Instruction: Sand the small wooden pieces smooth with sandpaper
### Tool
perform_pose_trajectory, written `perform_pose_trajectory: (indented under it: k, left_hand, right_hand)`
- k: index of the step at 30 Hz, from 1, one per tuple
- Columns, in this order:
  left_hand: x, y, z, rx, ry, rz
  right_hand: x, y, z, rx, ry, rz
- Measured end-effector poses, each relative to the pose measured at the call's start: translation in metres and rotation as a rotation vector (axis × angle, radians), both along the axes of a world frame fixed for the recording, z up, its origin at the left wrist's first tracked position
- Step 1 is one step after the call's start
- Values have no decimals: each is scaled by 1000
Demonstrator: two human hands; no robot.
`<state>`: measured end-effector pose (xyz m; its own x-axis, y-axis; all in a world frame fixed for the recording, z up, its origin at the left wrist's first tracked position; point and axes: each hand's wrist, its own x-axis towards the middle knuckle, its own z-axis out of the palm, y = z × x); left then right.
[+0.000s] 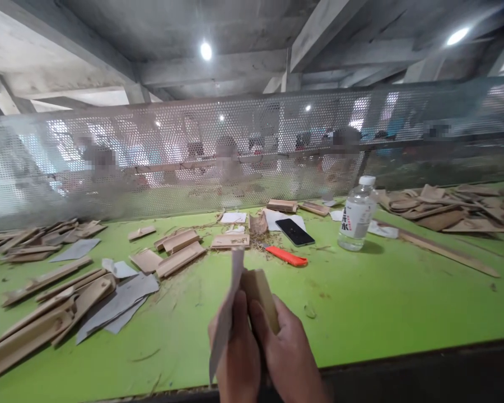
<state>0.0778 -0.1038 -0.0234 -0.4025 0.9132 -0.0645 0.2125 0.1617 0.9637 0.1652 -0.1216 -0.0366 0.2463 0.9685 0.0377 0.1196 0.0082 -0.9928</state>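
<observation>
Both my hands are close together over the front of the green table (361,302). My left hand (238,352) is closed on a grey sheet of sandpaper (225,327), which stands up on edge along its outer side. My right hand (292,350) grips a short pale piece of bamboo (262,294), its thumb along the near face. The bamboo piece's far end points away from me, beside the sandpaper. Fingers hide the lower part of the piece, so I cannot tell whether the sheet touches it.
Beyond my hands lie an orange utility knife (285,256), a phone (294,232) and shavings. A water bottle (357,215) stands to the right. Split bamboo pieces (178,249) and grey sheets (117,299) cover the left; another bamboo heap (441,207) lies right. A perforated metal screen (252,151) runs behind.
</observation>
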Motion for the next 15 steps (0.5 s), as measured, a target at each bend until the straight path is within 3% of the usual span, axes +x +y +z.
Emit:
perform_pose_trajectory:
  k: [3, 7, 9, 11, 13, 15]
  left_hand:
    - [-5, 0, 2, 31, 7, 67]
    - [-7, -3, 3, 176, -4, -43]
    - [-5, -3, 4, 136, -32, -60]
    - [-3, -3, 6, 31, -35, 31]
    - [0, -3, 7, 32, -27, 71]
    - [1, -5, 8, 149, -48, -37]
  right_hand:
    - [0, -2, 3, -9, 47, 158]
    - [-2, -3, 5, 39, 99, 103]
    - [-1, -2, 4, 25, 103, 135]
    - [-1, -2, 3, 12, 86, 193]
    - [-1, -2, 3, 49, 69, 140]
    - [0, -2, 4, 83, 77, 40]
